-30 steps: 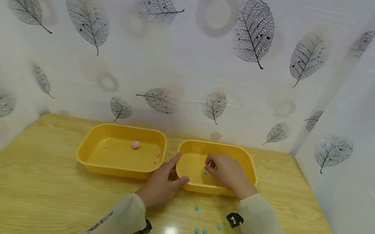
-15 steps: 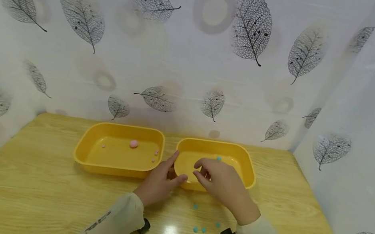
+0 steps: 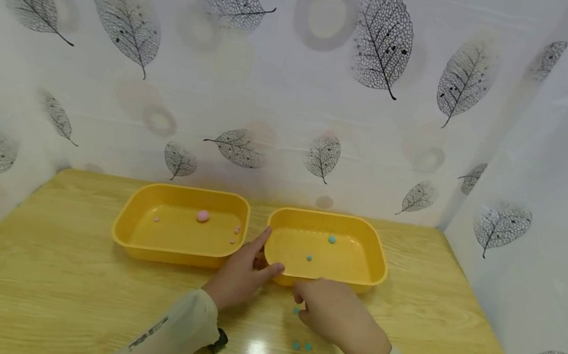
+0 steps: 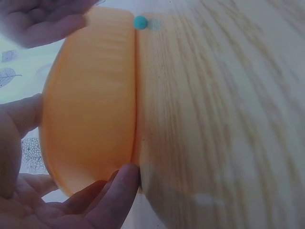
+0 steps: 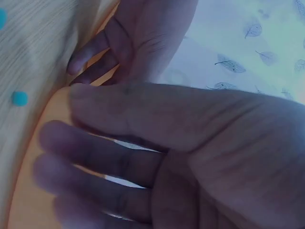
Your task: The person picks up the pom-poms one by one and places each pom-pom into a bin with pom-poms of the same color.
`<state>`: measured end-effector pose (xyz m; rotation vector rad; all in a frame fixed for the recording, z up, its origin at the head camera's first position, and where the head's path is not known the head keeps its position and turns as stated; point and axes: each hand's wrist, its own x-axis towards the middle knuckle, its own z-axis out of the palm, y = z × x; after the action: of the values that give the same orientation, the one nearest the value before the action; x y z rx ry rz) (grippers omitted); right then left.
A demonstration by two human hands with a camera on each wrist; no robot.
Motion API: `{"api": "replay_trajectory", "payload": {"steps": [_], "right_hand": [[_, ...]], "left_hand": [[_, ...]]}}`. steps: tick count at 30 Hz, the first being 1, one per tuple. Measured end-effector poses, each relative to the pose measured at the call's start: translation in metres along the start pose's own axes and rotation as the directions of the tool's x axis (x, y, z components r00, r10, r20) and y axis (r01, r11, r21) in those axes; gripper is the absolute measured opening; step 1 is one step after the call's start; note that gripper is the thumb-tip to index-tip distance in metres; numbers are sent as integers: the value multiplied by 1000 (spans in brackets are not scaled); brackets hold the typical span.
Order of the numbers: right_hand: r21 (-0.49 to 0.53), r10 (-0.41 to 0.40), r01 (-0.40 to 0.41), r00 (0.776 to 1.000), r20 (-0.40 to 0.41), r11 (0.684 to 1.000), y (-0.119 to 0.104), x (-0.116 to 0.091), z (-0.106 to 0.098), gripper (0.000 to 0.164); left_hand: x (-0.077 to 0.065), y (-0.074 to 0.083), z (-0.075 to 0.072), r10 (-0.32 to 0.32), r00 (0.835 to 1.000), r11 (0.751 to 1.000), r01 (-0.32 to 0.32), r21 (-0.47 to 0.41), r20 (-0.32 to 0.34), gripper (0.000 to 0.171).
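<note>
My left hand [image 3: 240,274] rests at the front left corner of the right yellow tray [image 3: 382,271], its extended thumb and index finger against the walls. Inside this tray are two small teal balls [image 3: 332,239]. Over the table just in front of it is my right hand [image 3: 337,313], fingers bent loosely. In the right wrist view, no object shows between the right thumb [image 5: 109,107] and fingers. One teal ball [image 4: 140,22] lies beside the tray's front wall, close to the right fingertips. Two more teal balls [image 3: 308,347] lie nearer the front; the right hand may cover others.
Left of my left hand stands another yellow tray [image 3: 162,257]. It contains a larger pink ball [image 3: 203,216] and several tiny pink balls [image 3: 156,219]. A leaf-patterned sheet [image 3: 277,78] hangs behind and at both sides of the wooden table [image 3: 52,289].
My right hand has come out of the right tray toward me, down over the table in front of it. Two teal balls in that tray are now uncovered. My left hand keeps its place.
</note>
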<state>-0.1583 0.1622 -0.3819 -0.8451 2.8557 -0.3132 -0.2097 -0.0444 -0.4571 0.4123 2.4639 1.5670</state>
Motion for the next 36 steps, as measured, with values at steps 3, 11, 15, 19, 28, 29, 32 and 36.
{"api": "replay_trajectory", "payload": {"steps": [3, 11, 15, 19, 28, 29, 32, 36], "right_hand": [[12, 11, -11, 999, 37, 1000, 1, 3, 2, 17], [5, -33, 32, 997, 68, 999, 6, 16, 17, 23], [15, -31, 30, 997, 68, 999, 7, 21, 22, 27], [24, 16, -18, 998, 63, 1000, 7, 23, 26, 30], [27, 38, -39, 999, 3, 999, 5, 26, 33, 35], [26, 40, -40, 999, 6, 999, 4, 26, 34, 35], [28, 56, -57, 998, 28, 998, 4, 26, 35, 35], [34, 72, -74, 997, 36, 997, 7, 22, 35, 34]], "left_hand": [[-2, 2, -2, -9, 1000, 1000, 9, -2, -7, 88], [-4, 5, -6, -9, 1000, 1000, 9, 9, -9, 89], [-4, 6, -8, -7, 1000, 1000, 8, 14, -12, 91], [-3, 6, -9, -6, 1000, 1000, 6, 26, -9, 91], [-1, 1, -9, -14, 1000, 999, 14, 34, -19, 89], [-2, 1, -9, -18, 1000, 999, 19, 36, -20, 89], [-2, 0, -8, -29, 1000, 999, 29, 42, -8, 89], [-2, 0, -4, -26, 1000, 999, 26, 36, 16, 88]]}}
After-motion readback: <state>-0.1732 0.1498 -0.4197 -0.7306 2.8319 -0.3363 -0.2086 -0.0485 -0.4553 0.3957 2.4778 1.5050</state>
